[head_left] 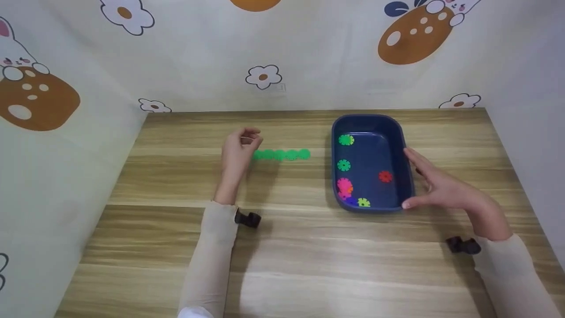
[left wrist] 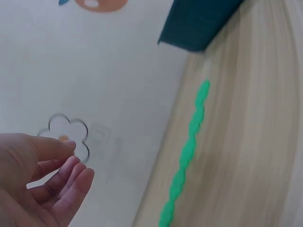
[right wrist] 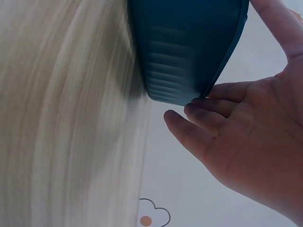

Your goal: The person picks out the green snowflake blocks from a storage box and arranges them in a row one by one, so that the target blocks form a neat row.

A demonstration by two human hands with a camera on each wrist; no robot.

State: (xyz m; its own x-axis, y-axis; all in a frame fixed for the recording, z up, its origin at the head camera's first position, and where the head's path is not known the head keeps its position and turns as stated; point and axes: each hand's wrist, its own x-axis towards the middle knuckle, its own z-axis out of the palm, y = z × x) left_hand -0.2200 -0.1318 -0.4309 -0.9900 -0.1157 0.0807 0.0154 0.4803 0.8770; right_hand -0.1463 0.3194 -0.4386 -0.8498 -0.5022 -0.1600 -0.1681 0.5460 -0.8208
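Note:
My left hand (head_left: 237,154) hovers at the left end of a row of green snowflake discs (head_left: 282,154), which lie joined in a line on the table. In the left wrist view its fingers (left wrist: 71,194) bend loosely, with nothing between them, and the green row (left wrist: 188,153) runs off to the side. My right hand (head_left: 448,190) touches the right side of a dark blue plastic bin (head_left: 368,152), thumb at the near corner and fingers spread along the wall. From below, the right wrist view shows those fingers (right wrist: 189,135) beside the bin's outer wall (right wrist: 184,52).
Inside the bin are several loose snowflake discs: green discs (head_left: 344,165) on the left, a red disc (head_left: 385,176) at right, and pink (head_left: 344,185) and yellow (head_left: 363,202) ones near the front. A patterned cloth (head_left: 198,66) hangs behind the wooden table (head_left: 309,256).

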